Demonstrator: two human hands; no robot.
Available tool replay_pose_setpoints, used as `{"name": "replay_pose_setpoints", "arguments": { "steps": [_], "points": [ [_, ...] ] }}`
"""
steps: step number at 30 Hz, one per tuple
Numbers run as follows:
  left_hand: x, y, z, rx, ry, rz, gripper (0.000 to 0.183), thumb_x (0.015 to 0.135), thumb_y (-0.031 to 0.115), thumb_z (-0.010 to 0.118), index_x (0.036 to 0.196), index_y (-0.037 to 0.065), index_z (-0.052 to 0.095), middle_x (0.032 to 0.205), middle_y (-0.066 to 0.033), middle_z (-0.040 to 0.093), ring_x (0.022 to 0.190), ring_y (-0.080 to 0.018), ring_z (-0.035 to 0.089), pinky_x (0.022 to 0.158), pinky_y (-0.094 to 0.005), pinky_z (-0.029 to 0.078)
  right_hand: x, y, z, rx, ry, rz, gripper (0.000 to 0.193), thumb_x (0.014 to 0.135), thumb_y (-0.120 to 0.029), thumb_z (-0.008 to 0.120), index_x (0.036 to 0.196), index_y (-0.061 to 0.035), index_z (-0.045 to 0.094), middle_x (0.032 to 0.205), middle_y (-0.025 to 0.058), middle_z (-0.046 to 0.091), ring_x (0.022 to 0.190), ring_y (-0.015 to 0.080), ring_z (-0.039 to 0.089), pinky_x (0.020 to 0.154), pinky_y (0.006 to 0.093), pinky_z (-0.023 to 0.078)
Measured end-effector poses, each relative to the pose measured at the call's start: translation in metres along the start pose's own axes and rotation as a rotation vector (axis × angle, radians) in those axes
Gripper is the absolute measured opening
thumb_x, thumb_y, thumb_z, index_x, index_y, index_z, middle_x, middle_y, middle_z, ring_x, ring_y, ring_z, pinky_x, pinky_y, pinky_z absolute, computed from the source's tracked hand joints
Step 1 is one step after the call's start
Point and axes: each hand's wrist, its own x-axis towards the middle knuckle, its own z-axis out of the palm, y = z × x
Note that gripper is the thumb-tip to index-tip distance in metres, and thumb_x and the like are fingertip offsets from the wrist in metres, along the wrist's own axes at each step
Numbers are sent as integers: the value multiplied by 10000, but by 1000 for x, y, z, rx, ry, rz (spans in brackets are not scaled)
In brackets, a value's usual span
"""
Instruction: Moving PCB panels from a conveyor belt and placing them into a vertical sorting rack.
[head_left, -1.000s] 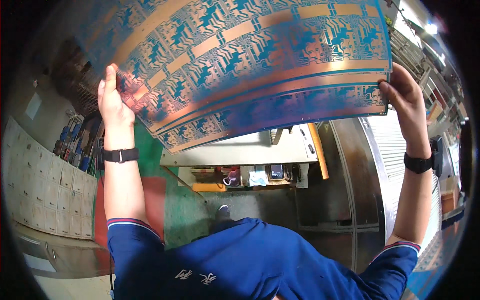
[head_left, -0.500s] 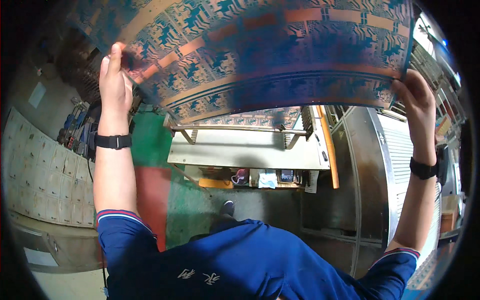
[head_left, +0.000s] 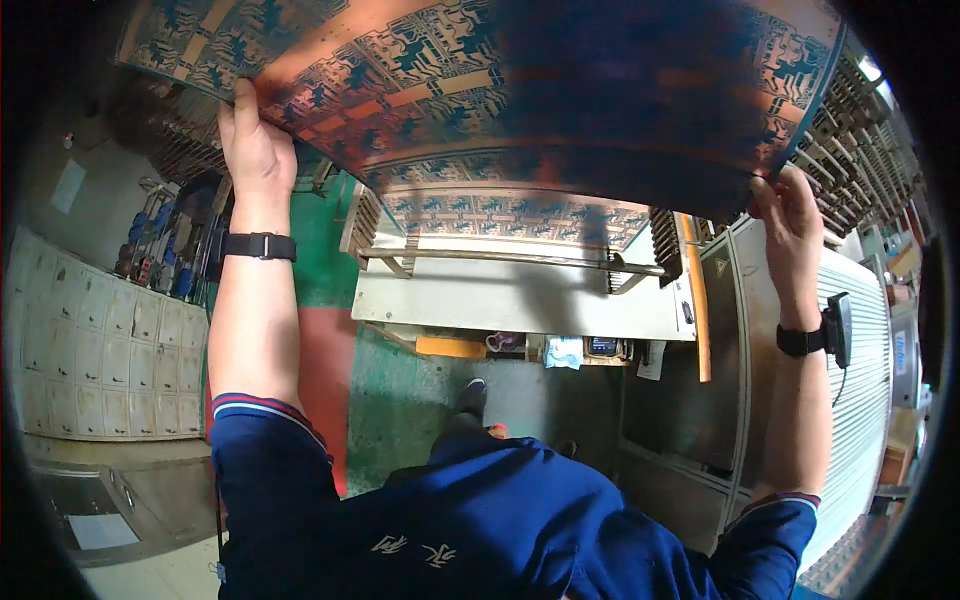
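A large copper circuit board panel (head_left: pixel 420 90) with dark green-blue track patterns is raised across the upper part of the view. My left hand (head_left: pixel 258 150) grips its near edge at the left, fingers pointing up and partly hidden by the panel. At the panel's lower right corner, my right hand (head_left: pixel 790 210) pinches the edge between thumb and fingers. Under the raised panel, similar patterned boards (head_left: pixel 500 213) stand in a slotted rack (head_left: pixel 520 258) on a white bench (head_left: pixel 540 305). Part of the raised panel lies in deep shadow.
Below the bench top is a shelf with a phone (head_left: pixel 604 346), a light blue cloth-like item (head_left: pixel 564 351) and a yellow item (head_left: pixel 455 347). Pale lockers (head_left: pixel 110 350) line the left side. A metal cabinet (head_left: pixel 690 370) stands to the right, with more slotted racks (head_left: pixel 850 150) beyond.
The panel has tilted and shifted over the rack, showing more of the boards standing there. My right hand has moved inward and lower in view. Both hands keep their hold.
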Motion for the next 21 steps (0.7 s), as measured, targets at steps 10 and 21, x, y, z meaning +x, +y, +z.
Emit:
{"name": "replay_pose_setpoints", "arguments": {
  "steps": [10, 21],
  "points": [
    [-7, -30, -11, 73, 2, -47, 247, 1007, 233, 567, 1157, 46, 512, 1184, -77, 596, 1135, -205, 552, 985, -390, 453, 10, 47, 34, -125, 37, 107, 198, 930, -178, 693, 1010, -19, 608, 818, -12, 600, 767, 50, 510, 701, 205, 446],
    [-18, -14, 8, 272, 65, -33, 334, 1003, 275, 577, 1210, 28, 490, 1207, -80, 573, 1081, -157, 556, 921, -297, 462, 9, 89, 63, -191, 34, 136, 250, 919, -241, 692, 1001, -25, 595, 764, 109, 644, 680, 164, 608, 653, 306, 500]
  ]
}}
